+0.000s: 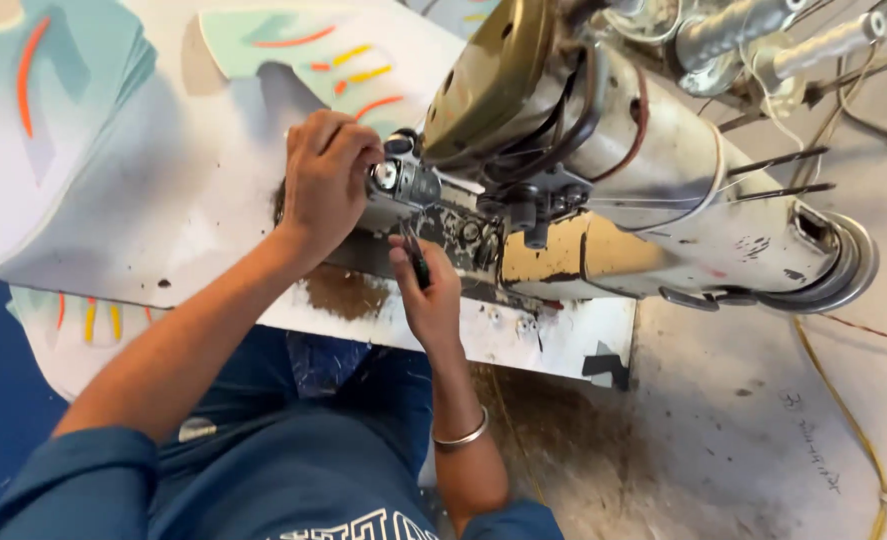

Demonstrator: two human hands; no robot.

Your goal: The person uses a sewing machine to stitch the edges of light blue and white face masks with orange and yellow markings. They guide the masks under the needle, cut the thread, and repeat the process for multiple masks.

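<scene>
Seen from the head camera: a sewing machine [643, 200] fills the white surface [183, 200] almost to its near edge. The left hand [325, 180] is curled closed against the machine's end; the right hand [425, 290], just below, grips a dark tool [415, 258].

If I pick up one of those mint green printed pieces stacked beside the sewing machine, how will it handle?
The printed pieces lie flat in a thin fanned stack, so one is probably light and bendy. Cut edges look clean, so likely somewhat firm, not limp. Stacked sheets may slide apart when pushed.
</scene>
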